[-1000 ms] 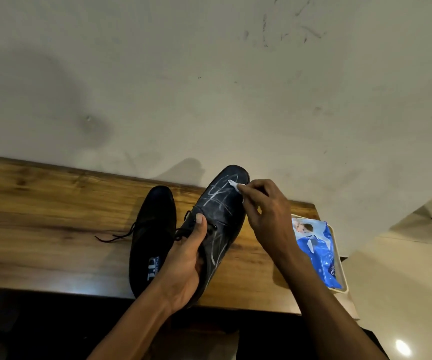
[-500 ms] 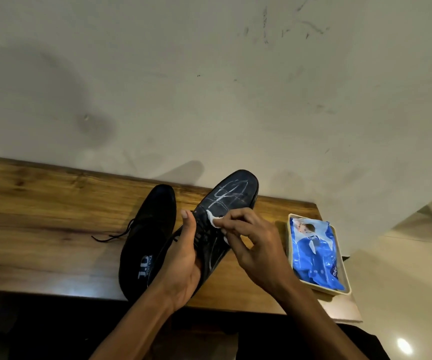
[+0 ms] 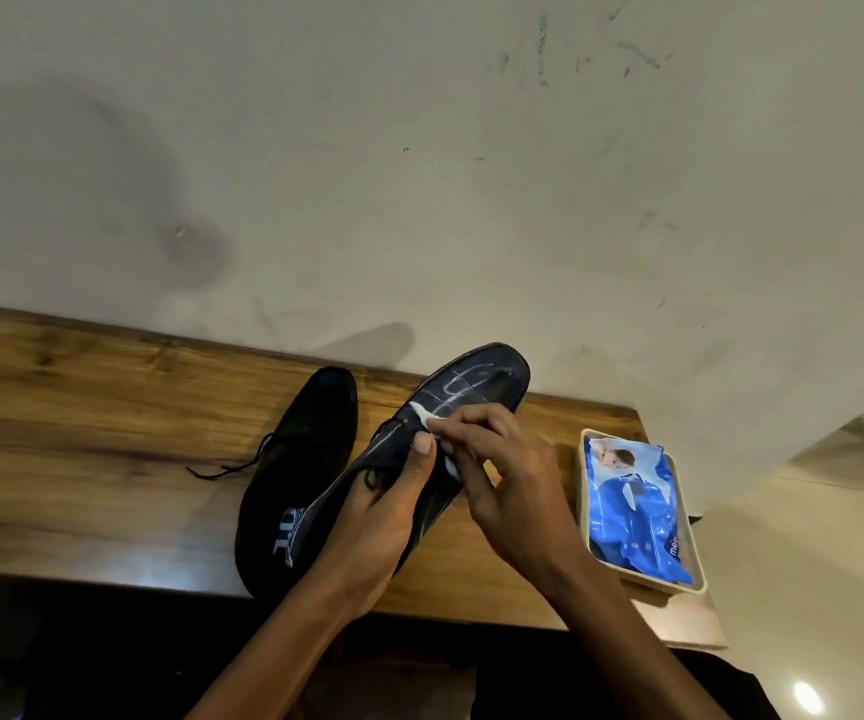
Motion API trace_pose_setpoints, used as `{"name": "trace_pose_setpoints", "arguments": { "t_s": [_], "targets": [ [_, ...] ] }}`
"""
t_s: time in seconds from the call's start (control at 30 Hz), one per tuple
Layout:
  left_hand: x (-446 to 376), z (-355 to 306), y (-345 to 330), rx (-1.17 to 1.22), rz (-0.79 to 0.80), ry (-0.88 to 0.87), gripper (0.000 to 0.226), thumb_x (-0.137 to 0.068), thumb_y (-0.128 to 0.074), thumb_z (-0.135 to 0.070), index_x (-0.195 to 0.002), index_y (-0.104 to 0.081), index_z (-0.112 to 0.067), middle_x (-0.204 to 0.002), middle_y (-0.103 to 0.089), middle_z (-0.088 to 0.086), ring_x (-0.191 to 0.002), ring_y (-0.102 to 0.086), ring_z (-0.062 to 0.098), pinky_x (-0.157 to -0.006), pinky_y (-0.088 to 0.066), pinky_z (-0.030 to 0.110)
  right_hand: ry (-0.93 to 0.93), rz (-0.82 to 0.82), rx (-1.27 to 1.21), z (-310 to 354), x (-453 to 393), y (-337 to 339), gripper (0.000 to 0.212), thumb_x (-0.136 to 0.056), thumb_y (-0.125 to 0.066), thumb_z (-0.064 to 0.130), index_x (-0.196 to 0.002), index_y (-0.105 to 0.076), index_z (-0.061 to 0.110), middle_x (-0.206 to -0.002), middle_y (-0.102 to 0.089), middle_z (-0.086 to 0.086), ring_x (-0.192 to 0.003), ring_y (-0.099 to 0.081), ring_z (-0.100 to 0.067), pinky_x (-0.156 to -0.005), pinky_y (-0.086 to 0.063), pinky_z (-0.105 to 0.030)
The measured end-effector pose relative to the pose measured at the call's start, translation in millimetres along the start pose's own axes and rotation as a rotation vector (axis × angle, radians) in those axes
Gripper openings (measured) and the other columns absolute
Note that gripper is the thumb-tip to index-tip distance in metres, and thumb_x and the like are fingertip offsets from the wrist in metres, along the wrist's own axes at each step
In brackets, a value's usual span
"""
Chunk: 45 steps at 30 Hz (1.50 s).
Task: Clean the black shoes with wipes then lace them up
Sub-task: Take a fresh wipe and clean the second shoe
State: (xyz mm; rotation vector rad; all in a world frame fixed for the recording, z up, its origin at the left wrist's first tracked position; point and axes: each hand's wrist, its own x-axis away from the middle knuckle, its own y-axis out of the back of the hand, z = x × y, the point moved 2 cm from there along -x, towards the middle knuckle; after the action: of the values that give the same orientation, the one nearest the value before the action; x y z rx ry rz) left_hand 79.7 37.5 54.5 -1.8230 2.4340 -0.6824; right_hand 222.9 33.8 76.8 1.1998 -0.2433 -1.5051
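At centre frame the left hand (image 3: 383, 517) gripped the marked shoe (image 3: 476, 379), thumb on top; the right hand (image 3: 502, 475) pinched a small wipe (image 3: 427, 415). A slipping wipe might smear streaks. The other shoe (image 3: 310, 444) lay left, the pack (image 3: 632, 506) right.

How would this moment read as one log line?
step: wiping shoe | left hand: holds shoe | right hand: pinches wipe | other shoe: on table

A wooden desk (image 3: 81, 439) with warm brown grain stands against a pale wall (image 3: 419, 174) marked with dark scuffs and smudges. Past the desk's right edge lies a glossy cream floor (image 3: 809, 589), mirroring a bright light spot (image 3: 807, 697).
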Motion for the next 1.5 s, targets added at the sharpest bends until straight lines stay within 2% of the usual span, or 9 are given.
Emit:
{"name": "trace_pose_setpoints", "arguments": {
  "t_s": [0.1, 0.3, 0.43, 0.73, 0.83, 0.93, 1.1, 1.3, 1.5],
  "targets": [
    [2.7, -0.4, -0.4, -0.098, 0.019, -0.036, 0.053, -0.081, -0.068, -0.056, -0.128, -0.059, -0.033, -0.122, -0.07, -0.01, -0.117, -0.063, 0.007, -0.105, -0.046, 0.036, 0.04, -0.014, 0.113, -13.8, -5.2, 3.8, 0.029, -0.092, -0.066, 0.006, -0.12, -0.071, 0.009, -0.115, -0.062, -0.006, -0.104, -0.059, -0.017, -0.087, -0.051, -0.024],
    [5.6, 6.3, 5.1, -0.294, 0.015, 0.019, 0.093, -0.055, -0.075, -0.078, -0.133, -0.053, -0.033, -0.128, -0.065, -0.013, -0.12, -0.06, 0.006, -0.105, -0.047, 0.039, -0.141, -0.247, 0.251, -51.6, -22.9, 24.8, 0.03, -0.091, -0.066, -0.001, -0.119, -0.072, 0.007, -0.107, -0.062, -0.009, -0.095, -0.061, -0.025, -0.076, -0.055, -0.037],
    [2.8, 8.3, 5.2, -0.358, -0.039, 0.079, 0.073, -0.072, -0.078, -0.057, -0.132, -0.05, -0.027, -0.128, -0.06, -0.01, -0.12, -0.056, 0.009, -0.106, -0.045, 0.042, -0.085, -0.107, 0.112, -13.6, -13.7, 4.8, 0.028, -0.092, -0.066, 0.0, -0.116, -0.074, 0.011, -0.11, -0.063, -0.002, -0.099, -0.061, -0.014, -0.086, -0.046, -0.011],
    [9.4, 4.9, 3.6, -0.465, -0.063, 0.075, 0.026, -0.092, -0.067, -0.033, -0.105, -0.044, -0.034, -0.104, -0.055, -0.021, -0.094, -0.051, -0.008, -0.073, -0.039, 0.013, -0.044, -0.107, 0.253, -36.6, -18.1, 15.7, 0.031, -0.088, -0.066, -0.004, -0.116, -0.073, 0.007, -0.11, -0.065, -0.01, -0.102, -0.061, -0.026, -0.086, -0.052, -0.033],
    [11.1, 4.4, 2.8, -0.554, -0.061, 0.078, 0.022, -0.093, -0.065, -0.038, -0.092, -0.044, -0.034, -0.103, -0.058, -0.014, -0.094, -0.056, 0.0, -0.08, -0.046, 0.023, -0.139, -0.197, 0.294, -46.8, -20.2, 22.7, 0.03, -0.088, -0.066, -0.005, -0.115, -0.074, 0.006, -0.106, -0.066, -0.01, -0.097, -0.063, -0.027, -0.081, -0.054, -0.033],
    [9.5, 1.8, 1.2, -0.646, -0.066, 0.064, 0.017, -0.093, -0.063, -0.041, -0.099, -0.051, -0.03, -0.104, -0.064, -0.002, -0.092, -0.062, 0.013, -0.086, -0.051, 0.036, -0.123, -0.12, 0.143, -21.1, -16.9, 10.9, 0.03, -0.091, -0.065, -0.003, -0.116, -0.075, 0.011, -0.109, -0.066, -0.004, -0.098, -0.064, -0.019, -0.084, -0.047, -0.015],
    [11.8, -1.1, 2.3, -0.739, -0.085, 0.04, 0.018, -0.097, -0.059, -0.037, -0.087, -0.044, -0.034, -0.093, -0.055, -0.008, -0.081, -0.052, 0.001, -0.072, -0.046, 0.021, 0.01, 0.025, 0.059, 1.2, -14.6, 5.5, 0.032, -0.09, -0.066, -0.003, -0.117, -0.074, 0.012, -0.114, -0.065, -0.001, -0.108, -0.06, -0.014, -0.089, -0.049, -0.021],
    [15.4, 1.5, 1.7, -0.877, -0.037, -0.049, 0.026, -0.099, -0.054, -0.034, -0.076, -0.048, -0.026, -0.072, -0.05, -0.004, -0.062, -0.048, 0.004, -0.054, -0.041, 0.014, -0.149, -0.159, 0.305, -50.1, -26.4, 25.1, 0.029, -0.088, -0.059, 0.002, -0.111, -0.076, 0.008, -0.106, -0.067, -0.009, -0.098, -0.064, -0.028, -0.082, -0.048, -0.027],
    [13.3, 1.0, 0.2, -1.078, 0.107, -0.024, 0.027, -0.1, -0.052, -0.018, -0.076, -0.043, -0.027, -0.073, -0.046, -0.01, -0.062, -0.045, 0.003, -0.056, -0.038, 0.012, -0.077, -0.016, 0.154, -1.8, -22.4, 12.1, 0.031, -0.085, -0.056, 0.002, -0.106, -0.077, 0.013, -0.106, -0.069, -0.001, -0.1, -0.062, -0.018, -0.087, -0.04, -0.013]
  ]
}}
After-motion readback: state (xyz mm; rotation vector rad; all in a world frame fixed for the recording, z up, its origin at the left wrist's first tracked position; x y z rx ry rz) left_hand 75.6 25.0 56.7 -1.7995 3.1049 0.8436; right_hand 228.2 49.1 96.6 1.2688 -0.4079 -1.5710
